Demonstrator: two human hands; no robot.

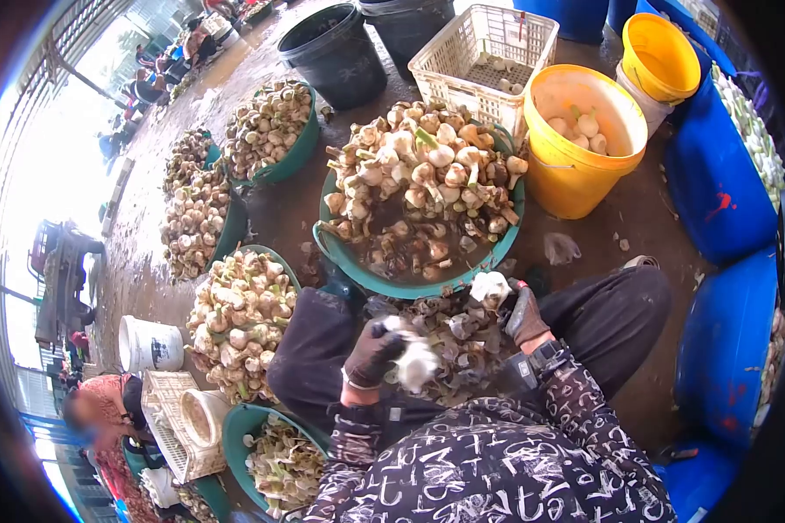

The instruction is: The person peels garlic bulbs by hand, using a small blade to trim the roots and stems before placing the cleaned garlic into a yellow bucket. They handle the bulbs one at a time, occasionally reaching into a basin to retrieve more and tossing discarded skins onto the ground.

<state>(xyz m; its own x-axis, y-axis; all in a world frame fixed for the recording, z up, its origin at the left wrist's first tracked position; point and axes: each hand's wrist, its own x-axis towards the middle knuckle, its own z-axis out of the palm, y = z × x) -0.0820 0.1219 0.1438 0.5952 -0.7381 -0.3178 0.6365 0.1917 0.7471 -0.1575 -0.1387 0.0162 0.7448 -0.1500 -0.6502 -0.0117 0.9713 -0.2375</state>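
Observation:
My left hand, in a dark glove, is closed above my lap. Against its fingers is a white garlic bulb, smeared by motion. My right hand, gloved too, grips another garlic bulb near the front rim of a green tub. Piled in that tub are untrimmed garlic bulbs with stems and roots, over muddy water. Loose garlic skins lie between my legs, below both hands.
A yellow bucket with a few peeled bulbs stands right of the tub, beside a cream crate. Black buckets are behind. More garlic-filled tubs line the left. Blue barrels flank the right. A person sits lower left.

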